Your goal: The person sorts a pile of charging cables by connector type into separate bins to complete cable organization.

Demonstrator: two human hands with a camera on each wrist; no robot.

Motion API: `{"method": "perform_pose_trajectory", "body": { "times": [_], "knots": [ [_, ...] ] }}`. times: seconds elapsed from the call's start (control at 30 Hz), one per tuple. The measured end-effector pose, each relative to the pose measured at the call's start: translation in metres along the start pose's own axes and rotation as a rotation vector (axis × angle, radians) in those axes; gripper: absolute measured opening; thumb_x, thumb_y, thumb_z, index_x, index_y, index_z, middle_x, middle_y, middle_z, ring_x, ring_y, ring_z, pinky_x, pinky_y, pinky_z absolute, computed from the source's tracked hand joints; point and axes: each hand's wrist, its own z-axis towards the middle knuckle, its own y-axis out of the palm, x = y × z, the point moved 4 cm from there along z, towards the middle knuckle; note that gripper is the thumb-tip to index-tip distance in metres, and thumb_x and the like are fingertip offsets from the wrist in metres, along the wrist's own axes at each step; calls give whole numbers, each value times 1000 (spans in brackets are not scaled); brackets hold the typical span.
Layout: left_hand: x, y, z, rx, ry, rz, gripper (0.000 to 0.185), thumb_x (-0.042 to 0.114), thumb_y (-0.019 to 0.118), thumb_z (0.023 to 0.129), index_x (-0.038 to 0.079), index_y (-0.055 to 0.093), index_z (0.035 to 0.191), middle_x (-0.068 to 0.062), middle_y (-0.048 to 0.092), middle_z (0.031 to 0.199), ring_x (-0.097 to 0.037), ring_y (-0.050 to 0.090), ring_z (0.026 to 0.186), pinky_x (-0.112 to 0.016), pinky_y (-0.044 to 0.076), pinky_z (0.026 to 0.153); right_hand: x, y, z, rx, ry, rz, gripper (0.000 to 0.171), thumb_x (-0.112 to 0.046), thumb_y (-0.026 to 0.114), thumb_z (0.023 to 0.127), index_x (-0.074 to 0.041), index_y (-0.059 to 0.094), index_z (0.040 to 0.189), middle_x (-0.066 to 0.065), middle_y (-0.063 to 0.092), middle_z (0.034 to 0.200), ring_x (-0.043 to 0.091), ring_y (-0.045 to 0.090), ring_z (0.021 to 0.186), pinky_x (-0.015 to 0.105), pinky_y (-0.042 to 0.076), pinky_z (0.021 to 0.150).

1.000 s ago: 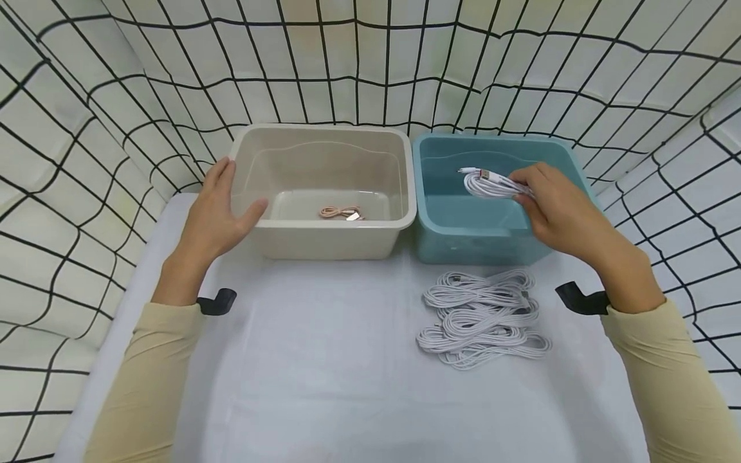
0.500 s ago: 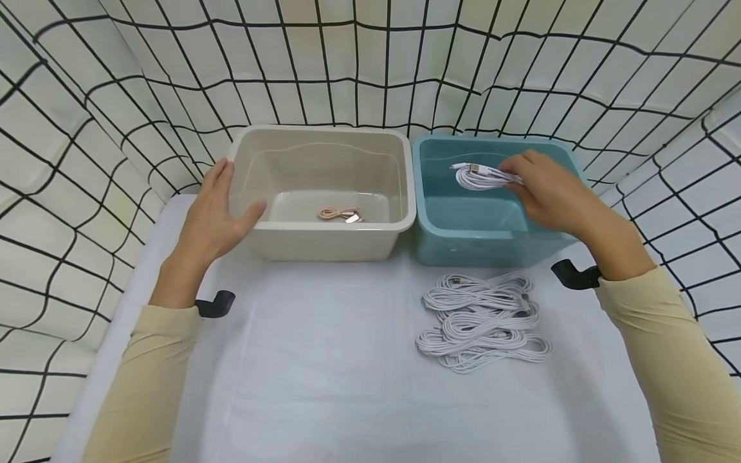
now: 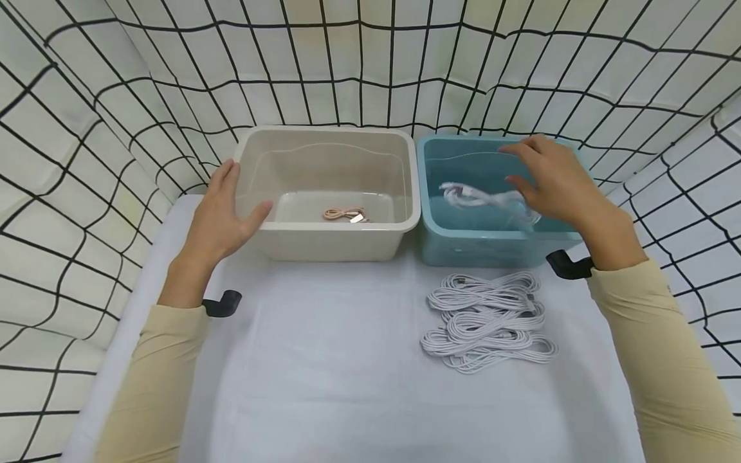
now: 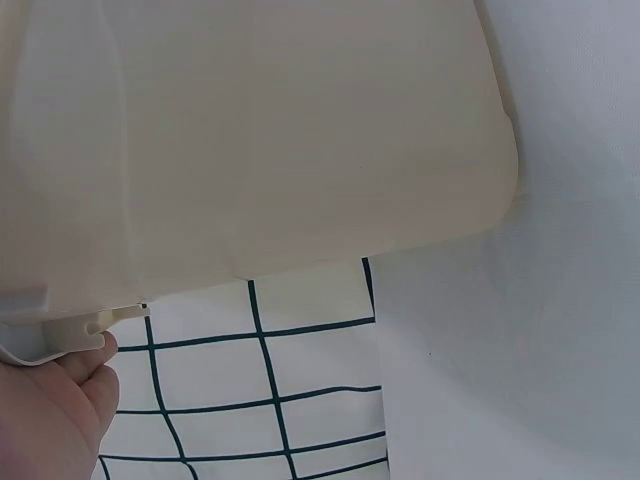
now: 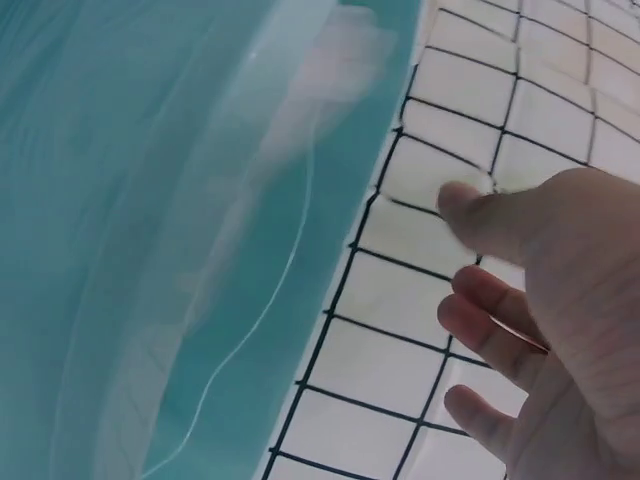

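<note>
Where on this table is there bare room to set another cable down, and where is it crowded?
The white cloth lies bare in front of the beige bin, between the left hand and the white cable pile. The cloth's near edge is bare too. It is crowded right of centre: the pile sits just before the blue bin, under the right hand.

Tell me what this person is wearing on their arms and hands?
Both arms are covered by long, snug, pale beige sleeves that end at the wrists. A small black mount juts out at each wrist. The left hand and right hand are bare: no gloves, rings or watch visible.
</note>
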Motion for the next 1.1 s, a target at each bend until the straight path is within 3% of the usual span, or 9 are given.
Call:
{"method": "perform_pose_trajectory", "body": {
  "times": [0.13,0.33,0.67,0.97,1.1],
  "knots": [
    [-1,0,0,1,-3,8,95,53,56,100,2,15,169,-17,12,176,-53,32,152,-75,31,115,-10,0,-10,56,-23,14,52,-7,77,96,3,59,143,31,59,134,50,59,116,64,48,94],
    [0,-2,-2,-5,-16,14,94,53,55,100,3,15,169,-16,11,177,-52,32,152,-75,32,115,-32,6,-34,89,-25,104,50,-4,77,94,2,61,140,28,57,139,48,56,128,63,46,103],
    [1,-1,-2,-6,-10,-6,93,51,56,101,2,15,169,-16,11,177,-52,31,153,-74,31,116,-55,13,-72,150,-29,147,49,1,80,90,-2,65,136,19,63,128,38,61,118,56,53,92],
    [0,2,0,1,-6,-3,94,51,56,100,3,15,169,-16,12,177,-53,34,151,-74,33,115,-62,42,-112,157,33,191,41,2,79,88,-5,67,127,12,65,124,29,65,110,46,55,77],
    [0,0,0,3,-6,-4,94,51,56,100,3,15,169,-15,12,177,-54,34,150,-75,32,115,-61,61,-122,141,55,210,41,1,81,88,-4,68,127,11,65,124,29,65,112,48,57,82]
  ]
}}
